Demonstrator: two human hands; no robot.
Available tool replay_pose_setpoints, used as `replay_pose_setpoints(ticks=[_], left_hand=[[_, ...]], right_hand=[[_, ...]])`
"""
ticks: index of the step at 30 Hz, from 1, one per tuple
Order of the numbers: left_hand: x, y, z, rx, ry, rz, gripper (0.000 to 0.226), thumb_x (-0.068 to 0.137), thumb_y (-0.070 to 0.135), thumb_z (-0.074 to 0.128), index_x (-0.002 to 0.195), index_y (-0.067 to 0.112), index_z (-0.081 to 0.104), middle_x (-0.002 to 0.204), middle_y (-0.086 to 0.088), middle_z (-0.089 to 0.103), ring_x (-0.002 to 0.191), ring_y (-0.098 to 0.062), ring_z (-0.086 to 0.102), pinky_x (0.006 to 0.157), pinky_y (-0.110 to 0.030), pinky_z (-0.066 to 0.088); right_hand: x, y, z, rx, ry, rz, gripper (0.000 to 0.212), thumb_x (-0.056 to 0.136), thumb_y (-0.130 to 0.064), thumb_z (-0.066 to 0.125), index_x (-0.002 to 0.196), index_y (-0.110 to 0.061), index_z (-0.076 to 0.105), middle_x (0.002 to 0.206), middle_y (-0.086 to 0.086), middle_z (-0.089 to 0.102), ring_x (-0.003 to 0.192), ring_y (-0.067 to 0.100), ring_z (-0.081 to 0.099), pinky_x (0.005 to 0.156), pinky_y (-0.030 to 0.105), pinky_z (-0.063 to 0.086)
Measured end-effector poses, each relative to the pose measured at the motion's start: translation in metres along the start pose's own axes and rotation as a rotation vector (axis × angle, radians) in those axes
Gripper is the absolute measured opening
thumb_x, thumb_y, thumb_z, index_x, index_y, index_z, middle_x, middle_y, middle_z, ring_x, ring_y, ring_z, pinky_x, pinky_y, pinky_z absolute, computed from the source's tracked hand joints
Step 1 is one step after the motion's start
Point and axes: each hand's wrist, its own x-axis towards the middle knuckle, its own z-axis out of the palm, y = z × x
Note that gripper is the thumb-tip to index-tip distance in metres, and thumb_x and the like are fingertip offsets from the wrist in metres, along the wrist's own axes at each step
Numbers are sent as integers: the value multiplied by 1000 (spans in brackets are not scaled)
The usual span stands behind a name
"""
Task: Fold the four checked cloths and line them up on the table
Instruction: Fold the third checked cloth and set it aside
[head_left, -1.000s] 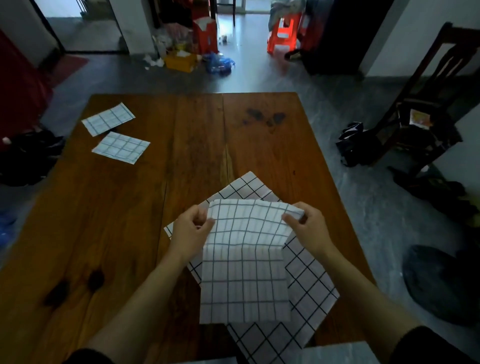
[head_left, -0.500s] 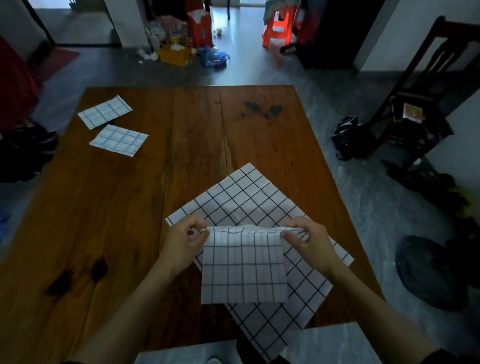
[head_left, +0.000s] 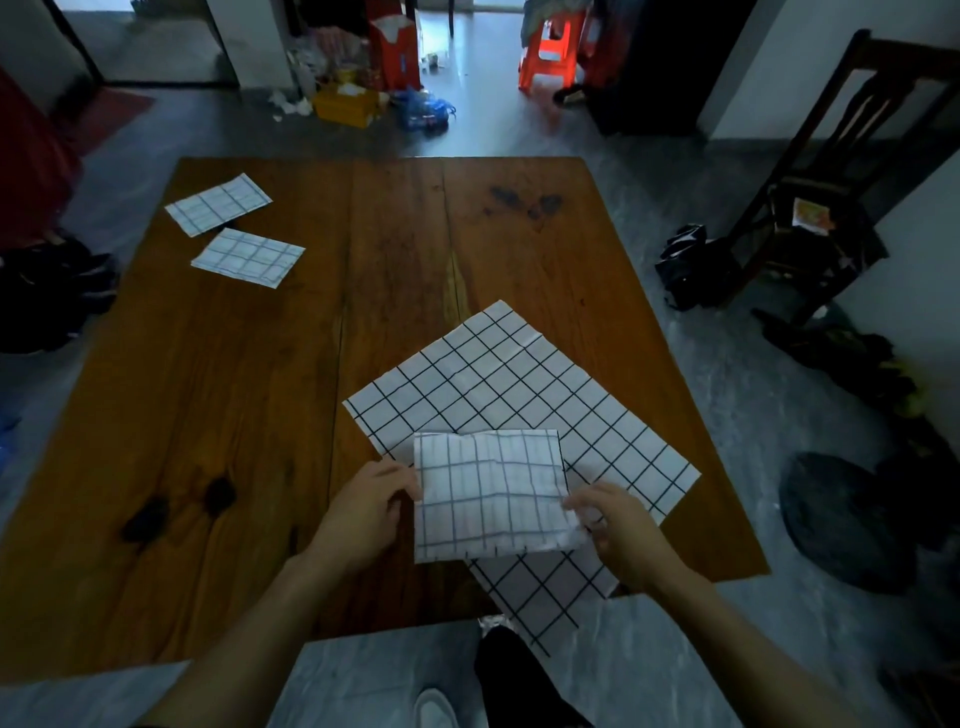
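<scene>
Matt checked cloth, glossy wood table

Held cloth went from hanging long to folded down into a squat rectangle lying on the open cloth, with left hand and right hand dropped to its side edges.

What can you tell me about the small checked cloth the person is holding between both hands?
The folded checked cloth is white fabric with thin dark grid lines, folded into a near-square. It looks soft and slightly creased down the middle. It lies over the large unfolded checked cloth near the front edge of the wooden table. The left hand touches its left edge, and the right hand pinches its lower right corner.
</scene>
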Motion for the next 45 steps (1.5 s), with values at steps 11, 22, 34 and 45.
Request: replay_pose_setpoints(ticks=[11, 22, 34, 45], left_hand=[[43, 33, 14, 133, 123, 12, 35, 96, 27, 56, 130, 19, 57, 134, 2, 55, 125, -12, 43, 103, -28, 30], [71, 39, 54, 479, -133, -41, 68, 101, 48, 32, 155, 13, 11, 164, -10, 11, 151, -24, 9, 119, -42, 1], [91, 9, 24, -67, 181, -476, 25, 99, 33, 49, 123, 29, 55, 105, 3, 65, 93, -13, 60, 83, -42, 55], [86, 2, 21, -429, 134, -555, 25, 99, 18, 50, 118, 16, 65, 113, 1, 64, 104, -14, 59, 81, -33, 57]], right_hand=[[65, -25, 10, -16, 195, -148, 35, 96, -14, 54, 130, -18, 59, 132, -3, 57, 122, 6, 44, 103, 11, 24], [95, -20, 52, -229, -40, -257, 58, 102, -27, 40, 155, -17, 21, 163, 3, 18, 150, 15, 9, 124, 38, 11], [94, -17, 59, -225, -31, -219, 65, 97, -27, 48, 155, -18, 19, 164, 1, 13, 149, 12, 2, 124, 38, 5], [95, -19, 58, -238, -43, -195, 66, 96, -29, 51, 154, -18, 20, 163, 1, 15, 151, 15, 7, 124, 41, 9]])
